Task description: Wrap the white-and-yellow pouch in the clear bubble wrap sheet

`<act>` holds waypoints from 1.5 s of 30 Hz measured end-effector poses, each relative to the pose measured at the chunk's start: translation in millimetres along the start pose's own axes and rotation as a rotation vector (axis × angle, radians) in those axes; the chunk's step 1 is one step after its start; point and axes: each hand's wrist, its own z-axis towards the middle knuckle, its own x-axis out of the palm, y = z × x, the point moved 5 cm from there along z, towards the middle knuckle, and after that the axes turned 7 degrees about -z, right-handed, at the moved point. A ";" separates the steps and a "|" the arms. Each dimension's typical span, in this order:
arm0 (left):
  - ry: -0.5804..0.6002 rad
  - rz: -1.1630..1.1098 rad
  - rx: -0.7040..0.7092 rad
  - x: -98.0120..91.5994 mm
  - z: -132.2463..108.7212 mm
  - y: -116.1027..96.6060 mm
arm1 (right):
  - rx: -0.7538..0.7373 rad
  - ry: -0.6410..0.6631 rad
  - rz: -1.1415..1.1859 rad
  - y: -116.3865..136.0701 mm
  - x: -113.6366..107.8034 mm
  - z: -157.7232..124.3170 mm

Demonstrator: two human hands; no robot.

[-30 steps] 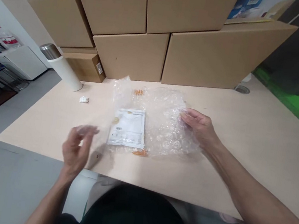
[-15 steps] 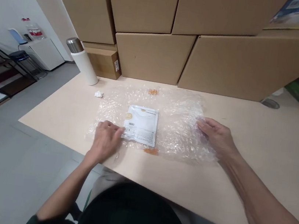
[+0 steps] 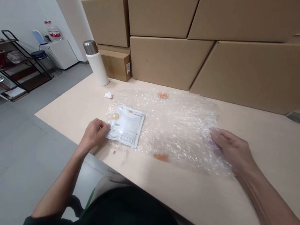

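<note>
A sheet of clear bubble wrap (image 3: 175, 131) lies spread on the table, with orange marks on its far and near edges. Near its left end rests a flat white pouch (image 3: 126, 126) with printed text and a yellow round mark. My left hand (image 3: 95, 134) is closed on the pouch's lower left edge, thumb on top. At the sheet's right end, my right hand (image 3: 232, 148) pinches the bubble wrap between thumb and fingers, the edge slightly crumpled there.
Large cardboard boxes (image 3: 168, 61) are stacked along the table's far side. A white thermos (image 3: 97, 68) with a steel cap stands at the back left, near a crumpled white scrap (image 3: 109, 95). A round grommet (image 3: 298, 118) sits at the far right. The table's (image 3: 63, 115) left edge drops to the floor.
The white pouch has slid left across the bubble wrap with my left hand, closer to the sheet's left end. My right hand keeps its hold on the right end. The view has shifted left.
</note>
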 end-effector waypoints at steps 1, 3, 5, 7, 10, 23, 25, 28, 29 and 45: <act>-0.007 0.026 -0.020 -3.7 0.0 6.9 | 0.011 -0.001 -0.005 0.3 0.2 0.0; -0.007 0.075 -0.048 -6.9 -1.0 17.0 | 0.032 -0.011 -0.010 -0.1 0.5 1.1; 0.000 0.109 -0.068 -6.7 -2.6 22.6 | 0.049 -0.041 -0.008 -1.9 0.2 3.0; 0.002 0.125 -0.080 -5.5 -3.8 25.4 | 0.062 -0.072 -0.005 -4.3 -0.2 4.7; -0.023 0.143 -0.070 -5.3 -3.7 27.5 | 0.068 -0.087 -0.025 -6.8 0.1 5.0; -0.054 0.166 -0.060 -2.1 -10.7 34.4 | -1.063 -0.342 -0.824 77.6 34.9 -46.1; -0.044 0.185 -0.074 -2.1 -10.8 34.3 | -1.212 -0.153 -0.767 92.3 78.8 -72.3; -0.022 0.226 -0.115 -3.2 -11.3 32.6 | -1.277 0.287 -0.756 94.8 160.8 -104.1; -0.017 0.233 -0.128 -4.1 -11.3 31.7 | -1.258 0.408 -0.794 90.8 186.7 -110.6; 0.204 -0.832 -0.015 2.6 -6.1 -19.9 | -0.669 0.784 -0.344 75.6 247.4 -106.1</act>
